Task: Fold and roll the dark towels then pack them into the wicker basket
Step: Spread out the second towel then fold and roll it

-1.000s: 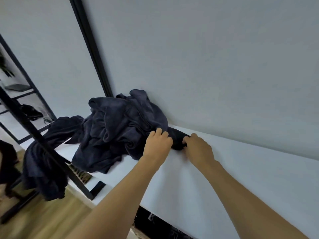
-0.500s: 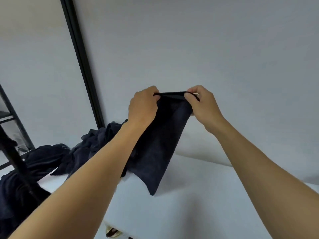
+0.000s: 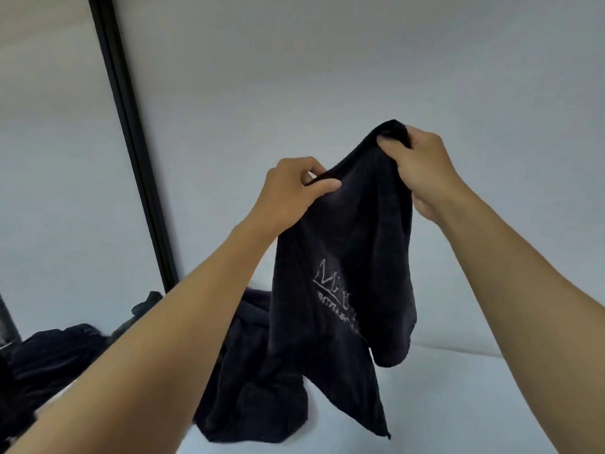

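Step in hand: you are opening out one dark towel [image 3: 347, 257] in the air, ahead of its first fold; judged from these views, nothing is folded or rolled yet.
Left hand: your left hand [image 3: 291, 191] has thumb and fingers pressed together on the towel's upper edge, pinching the cloth.
Right hand: your right hand [image 3: 419, 168] sits higher and is closed around a bunched corner of the same edge.
Towel: it hangs between your hands, slack and creased, with pale embroidered lettering [image 3: 334, 290] facing you; one lower corner points down near the white tabletop [image 3: 474, 404], and you cannot tell whether it touches.
Remaining towels: a heap of dark towels [image 3: 258, 371] lies on the tabletop behind and below the held one, toward the left edge, with more dark cloth [image 3: 49, 355] further left.
Basket: the wicker basket is not in view.
Next move: it likely calls for working your hands apart along the top edge until it is taut and level, then laying the towel flat on the bare tabletop to the right of the heap.
Risk: the bunched right corner may hide a twist, so the fold could come out skewed.
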A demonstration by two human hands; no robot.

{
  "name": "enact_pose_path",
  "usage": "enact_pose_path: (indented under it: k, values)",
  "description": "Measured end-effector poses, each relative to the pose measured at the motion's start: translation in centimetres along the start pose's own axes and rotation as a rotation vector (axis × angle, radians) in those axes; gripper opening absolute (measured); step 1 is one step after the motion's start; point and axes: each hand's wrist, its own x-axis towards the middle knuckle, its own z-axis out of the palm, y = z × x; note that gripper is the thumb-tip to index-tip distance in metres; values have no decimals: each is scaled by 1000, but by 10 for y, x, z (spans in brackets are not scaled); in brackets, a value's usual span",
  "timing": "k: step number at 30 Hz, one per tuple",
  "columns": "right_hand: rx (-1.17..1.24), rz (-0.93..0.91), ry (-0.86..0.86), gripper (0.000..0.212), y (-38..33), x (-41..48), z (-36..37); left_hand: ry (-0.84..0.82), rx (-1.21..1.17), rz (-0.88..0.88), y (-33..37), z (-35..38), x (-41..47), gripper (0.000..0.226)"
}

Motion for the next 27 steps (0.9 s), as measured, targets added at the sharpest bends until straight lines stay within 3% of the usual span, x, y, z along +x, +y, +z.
enact_pose_path:
  k: [3, 7, 14, 18, 22, 27]
  values:
    - [-131, -25, -2, 19, 5, -8, -7, -288, -77, -134, -12, 17, -11, 34]
    - [-177, 10, 29, 24, 12, -15, -27, -397, -134, -182, -18, 27, -18, 22]
    - [-218, 71, 218, 28, 17, -14, -83, -757, -206, -245, -43, 43, -42, 27]
    - [-253, 121, 299, 32, 28, -12, -114, -727, -429, -305, -41, 50, -49, 22]
    - [-338, 204, 333, 34, 47, -14, -137, -591, -586, -336, -23, 60, -46, 21]
    - [-937, 194, 250, 15, 62, -32, -134, -547, -732, -478, -1, 83, -37, 30]
